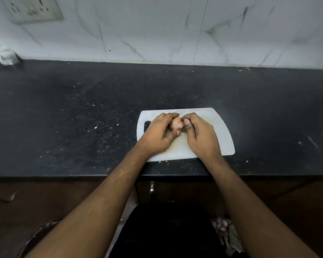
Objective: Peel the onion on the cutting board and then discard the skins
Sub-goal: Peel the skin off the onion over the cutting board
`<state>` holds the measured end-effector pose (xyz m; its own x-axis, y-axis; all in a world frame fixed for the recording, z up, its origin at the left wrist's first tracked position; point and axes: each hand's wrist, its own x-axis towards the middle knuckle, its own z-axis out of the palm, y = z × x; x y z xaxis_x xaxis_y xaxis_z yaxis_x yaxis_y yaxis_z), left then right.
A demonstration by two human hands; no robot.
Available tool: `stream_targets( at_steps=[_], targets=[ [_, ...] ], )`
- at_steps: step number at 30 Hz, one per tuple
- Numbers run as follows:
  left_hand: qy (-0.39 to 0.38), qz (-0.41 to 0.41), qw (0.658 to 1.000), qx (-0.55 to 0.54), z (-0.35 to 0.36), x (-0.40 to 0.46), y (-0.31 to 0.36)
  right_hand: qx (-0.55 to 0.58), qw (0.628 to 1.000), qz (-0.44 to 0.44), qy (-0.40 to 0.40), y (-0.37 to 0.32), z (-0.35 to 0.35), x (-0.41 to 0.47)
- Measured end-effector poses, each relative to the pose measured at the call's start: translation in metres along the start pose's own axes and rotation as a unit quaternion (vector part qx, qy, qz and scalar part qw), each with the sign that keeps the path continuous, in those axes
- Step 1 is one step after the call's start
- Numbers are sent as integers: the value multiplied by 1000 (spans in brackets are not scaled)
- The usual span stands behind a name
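Note:
A small pinkish onion [176,124] rests on a white cutting board [220,131] on the black counter. My left hand [159,134] wraps around the onion from the left, fingers over its top and thumb under it. From the right, my right hand [199,135] meets it, with thumb and fingertips pinched at the onion's right end. Most of the onion is hidden between the two hands. No loose skins show on the board.
The black counter [73,118] carries scattered small scraps and crumbs. A tiled wall [157,30] with a switch plate [34,10] rises behind. A pale cloth-like thing [3,55] lies at the far left. Below the counter, at lower right, a container [226,231] holds onion skins.

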<state>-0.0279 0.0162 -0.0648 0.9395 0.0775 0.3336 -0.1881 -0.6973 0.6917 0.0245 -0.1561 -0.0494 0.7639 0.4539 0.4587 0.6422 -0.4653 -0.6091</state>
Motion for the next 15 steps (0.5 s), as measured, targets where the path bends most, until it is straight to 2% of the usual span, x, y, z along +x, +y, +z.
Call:
stream_targets(
  at_steps=[6, 12, 15],
  targets=[
    [8, -22, 1000, -12, 0, -1, 4, 66, 997, 32, -30, -1, -1, -7],
    [5, -38, 999, -20, 0, -1, 8, 69, 997, 42, -8, 0, -3, -3],
    [0, -19, 1000, 13, 3, 2, 4, 65, 997, 37, -2, 2, -2, -2]
  ],
)
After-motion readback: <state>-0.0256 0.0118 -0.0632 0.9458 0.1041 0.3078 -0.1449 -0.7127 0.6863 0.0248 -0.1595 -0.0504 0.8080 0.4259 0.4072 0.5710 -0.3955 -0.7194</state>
